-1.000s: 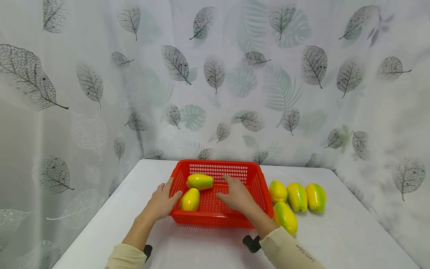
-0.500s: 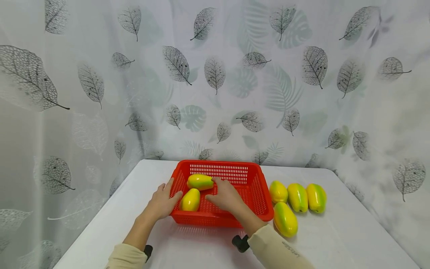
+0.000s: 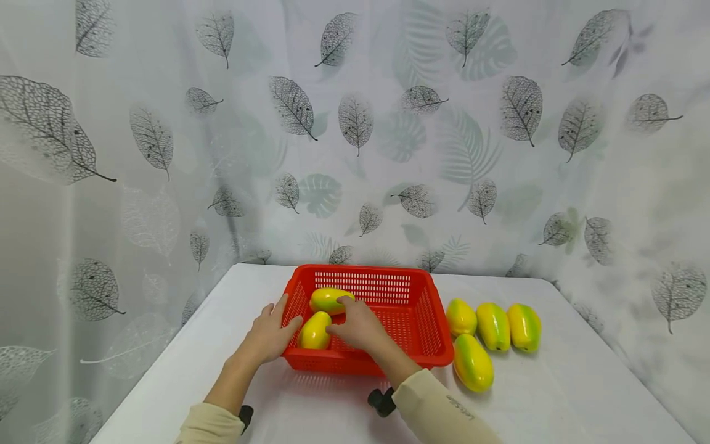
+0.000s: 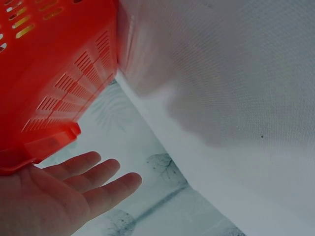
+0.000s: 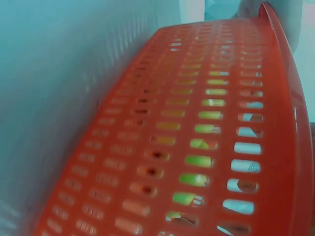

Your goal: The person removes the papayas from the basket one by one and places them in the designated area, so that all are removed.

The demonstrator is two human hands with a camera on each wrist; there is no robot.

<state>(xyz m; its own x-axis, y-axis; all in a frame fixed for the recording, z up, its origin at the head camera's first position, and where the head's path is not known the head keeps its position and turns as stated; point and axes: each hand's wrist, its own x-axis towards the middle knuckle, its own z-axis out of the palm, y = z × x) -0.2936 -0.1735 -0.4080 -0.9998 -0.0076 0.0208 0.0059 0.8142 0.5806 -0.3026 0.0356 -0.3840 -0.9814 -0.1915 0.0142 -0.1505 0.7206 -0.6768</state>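
In the head view a red plastic basket (image 3: 388, 364) stands on the table with two yellow-green papayas inside. The rear papaya (image 3: 325, 300) lies sideways and the front papaya (image 3: 314, 333) points toward the back. My left hand (image 3: 267, 335) rests against the basket's left rim, its fingers straight along the outside, as the left wrist view also shows. Over the basket, my right hand (image 3: 357, 324) has its fingers spread, index near the rear papaya and thumb at the front one; I cannot tell whether they touch. The right wrist view shows the slotted basket wall (image 5: 280, 147), hiding that hand mostly.
Right of the basket, several more papayas (image 3: 492, 327) lie on the white-covered table (image 3: 566, 394); the nearest papaya (image 3: 473, 364) sits beside the basket's front right corner. A leaf-patterned curtain (image 3: 355, 123) encloses the back and sides.
My right hand has moved left across the basket, up to the two papayas inside. The left hand and the basket have stayed in place.
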